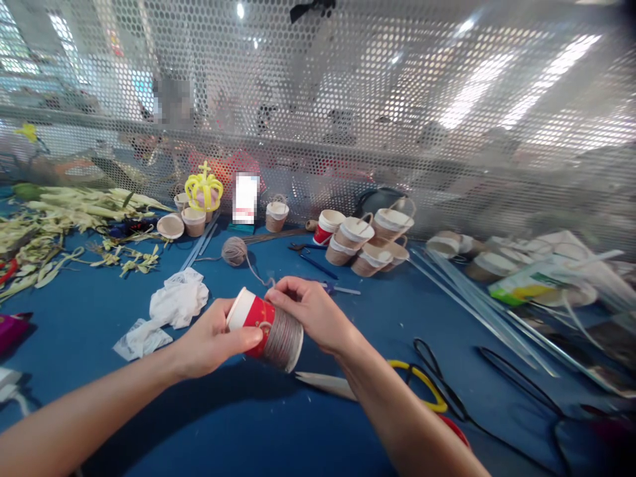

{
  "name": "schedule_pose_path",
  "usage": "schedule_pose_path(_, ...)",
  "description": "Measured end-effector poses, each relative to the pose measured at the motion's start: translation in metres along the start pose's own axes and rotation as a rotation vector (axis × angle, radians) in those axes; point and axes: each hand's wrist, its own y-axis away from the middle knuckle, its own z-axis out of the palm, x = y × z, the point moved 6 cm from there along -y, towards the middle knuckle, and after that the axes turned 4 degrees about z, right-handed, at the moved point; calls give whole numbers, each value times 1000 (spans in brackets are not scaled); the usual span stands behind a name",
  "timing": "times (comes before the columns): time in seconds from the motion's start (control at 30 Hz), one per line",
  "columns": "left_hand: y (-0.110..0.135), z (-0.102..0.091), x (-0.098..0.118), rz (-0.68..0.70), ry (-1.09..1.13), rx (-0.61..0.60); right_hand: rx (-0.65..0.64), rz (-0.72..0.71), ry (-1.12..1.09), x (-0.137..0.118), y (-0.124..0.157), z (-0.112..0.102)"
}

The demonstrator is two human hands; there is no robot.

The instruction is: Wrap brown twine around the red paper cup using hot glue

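My left hand (221, 338) is wrapped round a red and white paper cup (256, 315), held tilted above the blue table. Grey yarn is wound in close rows round the lower part of the cup. Pinched in my right hand (305, 308), at the cup's upper side, is the yarn strand (256, 271). That strand runs back to a grey yarn ball (234, 252) on the table. Scissors (328, 384) with yellow handles lie partly under my right forearm.
Several wrapped baskets made from cups (350, 235) stand at the back right. White crumpled cloth (179, 298) lies left of my hands. Clear glue sticks (477, 305) and black cords (442, 377) are to the right. A perforated metal screen (298, 119) closes off the back.
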Motion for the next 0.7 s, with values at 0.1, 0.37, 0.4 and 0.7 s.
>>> schedule_pose_path(0.1,1,4,5,-2,-97,-74,6,-14,-5,0,-1,-1)
schedule_pose_path(0.37,3,14,9,-60,-276,-180,-10,17,-97,4,-2,-2)
schedule_pose_path(0.4,3,14,9,-60,-275,-179,-11,19,-96,4,-2,-2)
schedule_pose_path(0.7,1,8,14,-8,-330,-116,44,-30,25,-3,1,-11)
